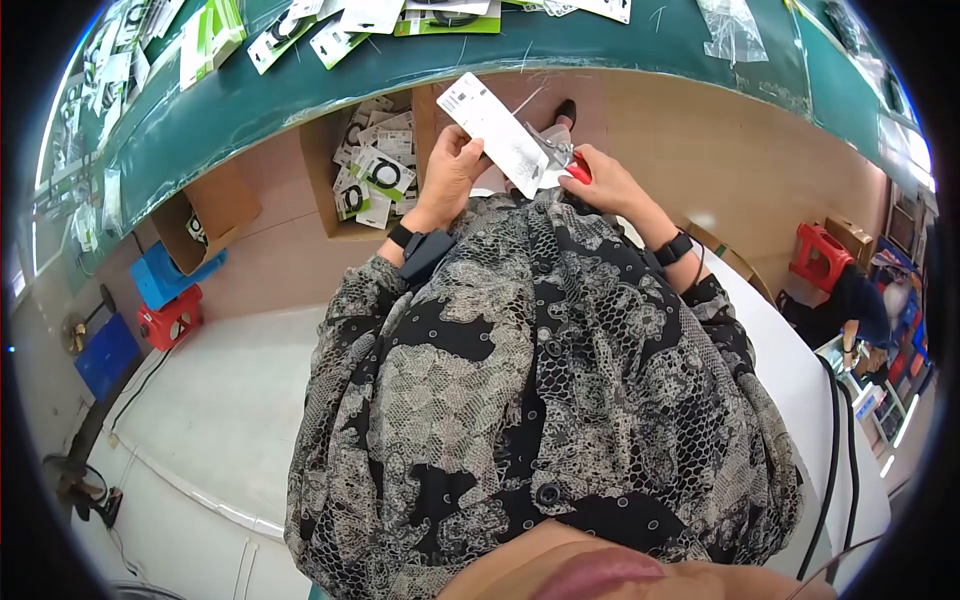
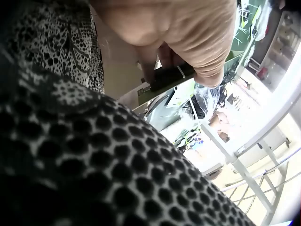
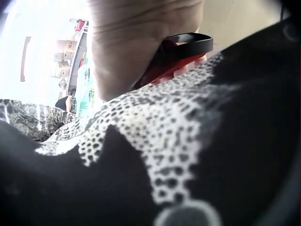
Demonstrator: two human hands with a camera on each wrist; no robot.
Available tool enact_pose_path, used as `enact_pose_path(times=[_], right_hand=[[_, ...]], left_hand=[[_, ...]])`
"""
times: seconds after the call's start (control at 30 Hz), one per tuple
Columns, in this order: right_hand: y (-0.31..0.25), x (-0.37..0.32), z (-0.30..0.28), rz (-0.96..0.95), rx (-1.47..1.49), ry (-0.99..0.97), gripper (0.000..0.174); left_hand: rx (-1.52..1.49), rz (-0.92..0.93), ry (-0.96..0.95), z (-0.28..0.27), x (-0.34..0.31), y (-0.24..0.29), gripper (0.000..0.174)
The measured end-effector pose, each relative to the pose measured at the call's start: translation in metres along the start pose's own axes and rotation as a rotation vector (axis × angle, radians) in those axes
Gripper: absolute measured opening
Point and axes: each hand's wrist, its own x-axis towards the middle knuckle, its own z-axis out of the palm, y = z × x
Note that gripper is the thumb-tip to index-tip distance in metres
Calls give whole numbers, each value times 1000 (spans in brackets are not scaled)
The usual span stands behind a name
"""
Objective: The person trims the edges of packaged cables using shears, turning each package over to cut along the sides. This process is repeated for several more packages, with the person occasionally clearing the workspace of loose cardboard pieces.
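Note:
In the head view, my left hand [image 1: 448, 180] pinches a white printed package card [image 1: 492, 128] near its left edge. The card slants down toward the right, over my lap. My right hand [image 1: 612, 186] grips red-handled scissors [image 1: 579, 168] at the card's lower right end. Clear plastic [image 1: 553, 150] shows around the blades and overlaps them. In the right wrist view, the red and black handle [image 3: 181, 54] sits in the palm. The left wrist view shows the left hand [image 2: 174, 28] from the wrist side, fingers on the card's dark, green-edged front [image 2: 164, 82].
A cardboard box [image 1: 318, 180] with several green-and-white cable packages stands beyond the left hand. A green table [image 1: 600, 50] with more packages curves across the front. Red stools [image 1: 172, 318] and a blue bin [image 1: 165, 275] stand at the left; another person [image 1: 865, 300] is at the right.

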Motion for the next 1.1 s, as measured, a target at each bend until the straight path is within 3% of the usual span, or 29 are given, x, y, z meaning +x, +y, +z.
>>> enact_pose_path(times=[0.3, 0.6, 0.73, 0.83, 0.97, 1.1], right_hand=[[-6, 10, -1, -47, 23, 44, 52], [-3, 13, 4, -24, -104, 51, 45], [17, 19, 15, -13, -111, -138, 50], [19, 11, 18, -63, 42, -80, 51], [0, 4, 9, -248, -68, -4, 52], [-7, 8, 10, -283, -27, 48, 43]], left_hand=[[70, 29, -86, 6, -4, 11, 31], [12, -7, -39, 6, -2, 3, 28], [-30, -122, 16, -10, 11, -14, 26], [-56, -151, 72, -15, 12, -18, 28], [-43, -119, 65, -15, 11, -15, 28], [-43, -63, 33, -5, 8, -11, 27]])
